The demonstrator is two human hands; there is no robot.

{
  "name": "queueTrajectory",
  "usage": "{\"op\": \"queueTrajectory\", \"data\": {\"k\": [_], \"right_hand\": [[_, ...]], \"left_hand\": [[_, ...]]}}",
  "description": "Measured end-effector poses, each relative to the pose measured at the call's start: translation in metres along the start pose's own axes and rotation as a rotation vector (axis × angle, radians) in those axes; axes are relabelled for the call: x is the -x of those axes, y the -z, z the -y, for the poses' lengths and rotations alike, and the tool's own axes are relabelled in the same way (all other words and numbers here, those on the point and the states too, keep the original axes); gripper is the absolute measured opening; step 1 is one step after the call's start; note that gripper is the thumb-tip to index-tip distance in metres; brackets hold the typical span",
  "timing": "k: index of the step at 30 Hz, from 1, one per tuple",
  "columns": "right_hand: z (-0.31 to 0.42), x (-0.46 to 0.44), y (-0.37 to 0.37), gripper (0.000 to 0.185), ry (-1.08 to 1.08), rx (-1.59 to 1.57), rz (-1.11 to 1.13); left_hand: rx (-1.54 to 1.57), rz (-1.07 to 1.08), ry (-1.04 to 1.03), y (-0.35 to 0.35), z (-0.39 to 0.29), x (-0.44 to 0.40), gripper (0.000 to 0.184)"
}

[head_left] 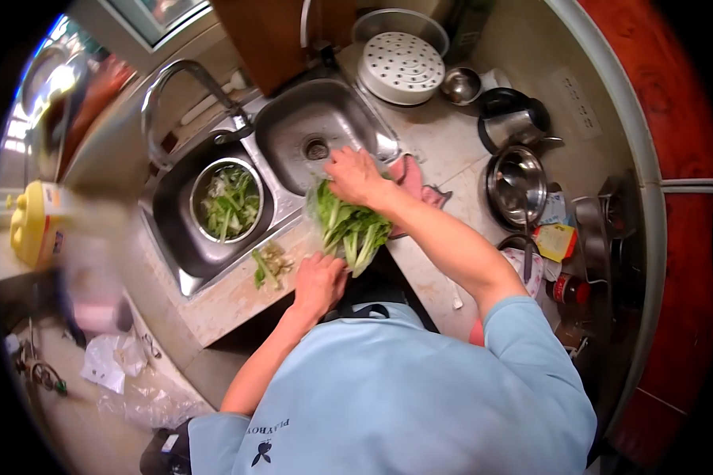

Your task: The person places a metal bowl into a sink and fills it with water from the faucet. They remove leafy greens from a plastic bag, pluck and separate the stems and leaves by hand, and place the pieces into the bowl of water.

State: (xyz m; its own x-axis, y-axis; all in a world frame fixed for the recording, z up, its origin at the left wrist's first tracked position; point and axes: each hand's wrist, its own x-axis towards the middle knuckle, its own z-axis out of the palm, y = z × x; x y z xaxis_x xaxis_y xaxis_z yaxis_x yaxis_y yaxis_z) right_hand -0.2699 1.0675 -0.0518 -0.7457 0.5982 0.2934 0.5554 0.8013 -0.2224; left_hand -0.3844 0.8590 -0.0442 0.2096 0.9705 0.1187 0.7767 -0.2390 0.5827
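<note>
A clear plastic bag of leafy greens (348,226) lies at the counter's front edge, just below the right sink basin. My right hand (355,176) is closed on its upper end, fingers bent over the basin rim. At the lower left of the bag, my left hand (320,282) has its fingers curled against the plastic; its fingertips are partly hidden. Pale trimmed ends and green scraps (271,265) rest on the counter left of the bag. In the left basin stands a metal bowl (196,207) holding cut greens (231,204).
The right basin (293,131) has a drain near my right hand. A curved faucet (184,67) rises behind the sink. Right of it are a pink cloth (410,176), a white perforated steamer (402,67) and several metal pans (517,186). A yellow container (30,226) stands far left.
</note>
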Motion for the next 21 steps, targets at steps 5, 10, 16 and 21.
{"op": "queueTrajectory", "data": {"k": [5, 10, 16, 21], "right_hand": [[-0.005, 0.001, 0.038, 0.016, -0.456, -0.428, -0.261], [0.036, 0.046, 0.066, 0.033, -0.367, -0.928, 0.137], [0.044, 0.063, 0.067, 0.026, -0.162, -0.791, 0.185], [0.055, 0.058, 0.115, 0.016, -0.297, -0.912, -0.011]], "left_hand": [[0.345, -0.328, 0.236, 0.012, -0.012, -0.002, 0.007], [0.722, -0.427, 0.567, 0.023, -0.017, -0.026, 0.01], [1.174, -0.296, 0.491, 0.039, -0.019, -0.036, 0.028], [0.243, -0.56, 0.776, 0.011, 0.058, 0.075, 0.06]]}}
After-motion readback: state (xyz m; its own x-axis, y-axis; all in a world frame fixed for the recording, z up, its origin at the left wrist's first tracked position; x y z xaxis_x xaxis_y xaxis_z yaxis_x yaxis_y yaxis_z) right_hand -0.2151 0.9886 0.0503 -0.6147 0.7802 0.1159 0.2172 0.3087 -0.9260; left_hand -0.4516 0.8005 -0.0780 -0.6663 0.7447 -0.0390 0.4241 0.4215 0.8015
